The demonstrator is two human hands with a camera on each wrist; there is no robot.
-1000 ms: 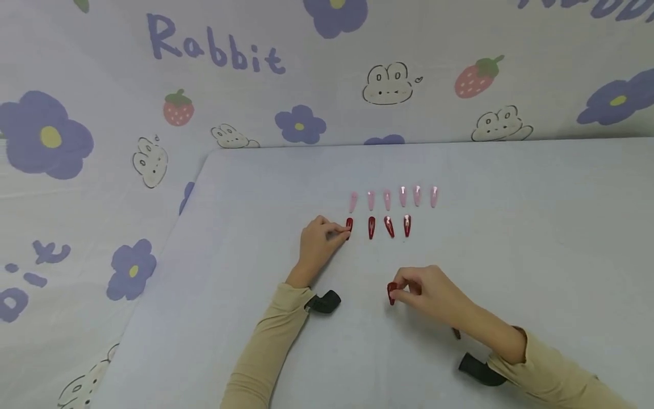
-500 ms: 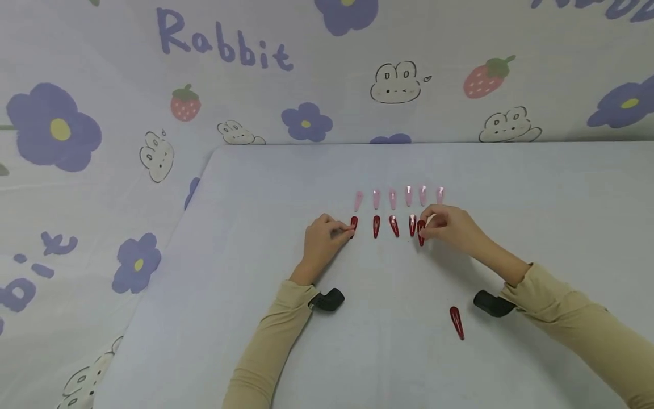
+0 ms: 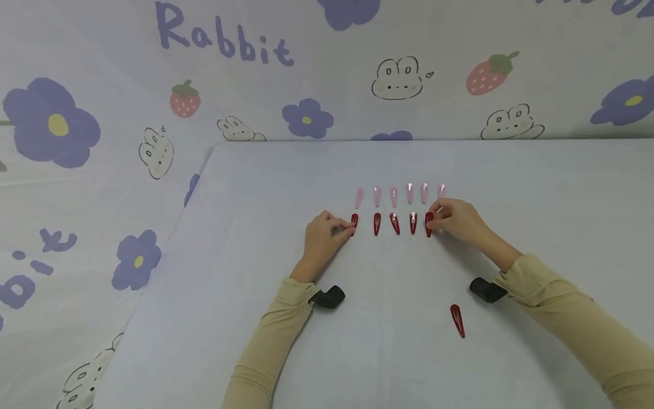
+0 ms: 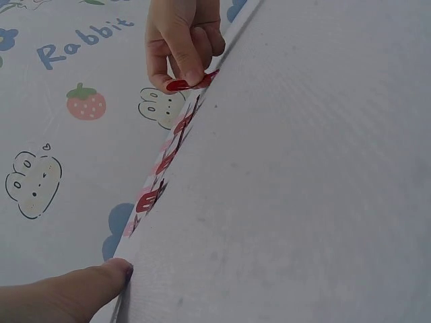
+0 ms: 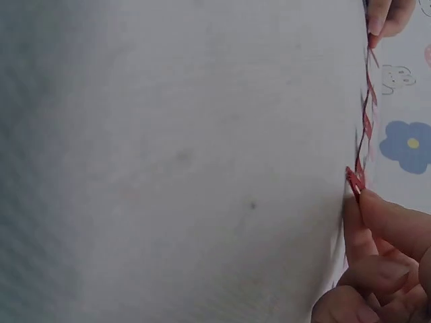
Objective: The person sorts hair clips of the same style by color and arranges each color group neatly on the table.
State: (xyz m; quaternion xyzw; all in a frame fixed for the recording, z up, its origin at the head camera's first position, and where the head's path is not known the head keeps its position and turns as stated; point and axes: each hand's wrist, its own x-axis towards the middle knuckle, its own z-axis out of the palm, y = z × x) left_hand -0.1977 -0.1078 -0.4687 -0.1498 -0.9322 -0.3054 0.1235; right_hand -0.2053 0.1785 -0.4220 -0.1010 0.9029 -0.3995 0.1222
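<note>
Thumb and fingertips of my left hand (image 3: 323,243) pinch the leftmost red snap hair clip (image 3: 355,218) in the head view. At the right end of the same row, my right hand (image 3: 461,222) pinches another red snap hair clip (image 5: 354,183) between thumb and index finger, held upright at the table surface. Between the hands lie three more red hair clips, the middle one (image 3: 394,224) slightly slanted. Behind them runs a row of pink hair clips (image 3: 393,196); the right hand partly covers the rightmost. The left wrist view shows the right hand's clip tilted low over the cloth.
One loose red hair clip (image 3: 457,321) lies nearer me, below the right forearm. A white cloth covers the table (image 3: 204,318). A printed curtain (image 3: 337,68) with flowers and rabbits hangs behind. Black wrist-worn pieces (image 3: 328,297) stick out from both sleeves.
My right hand has carried its red clip from the near middle up to the row's right end, then slightly right, uncovering the loose clip. The left hand stays at the leftmost clip.
</note>
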